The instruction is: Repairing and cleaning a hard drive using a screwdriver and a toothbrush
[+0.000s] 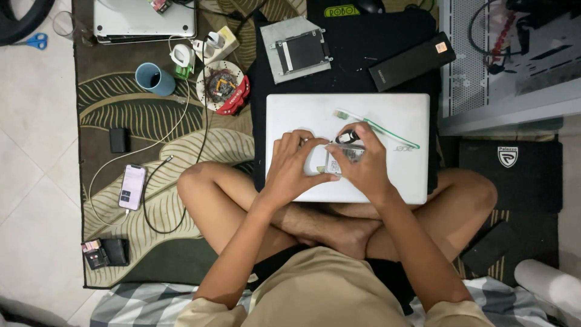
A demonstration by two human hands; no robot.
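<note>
A small white part (pixel 316 162) is pinched between left hand (pixel 290 166) and right hand (pixel 361 162) above the closed laptop (pixel 387 115); it could be dropped onto the lid if either grip loosens.

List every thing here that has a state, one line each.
white laptop: lid shut, lying flat
small white device: held in both hands
left hand: gripping the device
right hand: gripping the device
toothbrush: lying on the laptop
phone: screen lit, cable plugged in
blue cup: tipped on its side
silver laptop: lid shut
</note>
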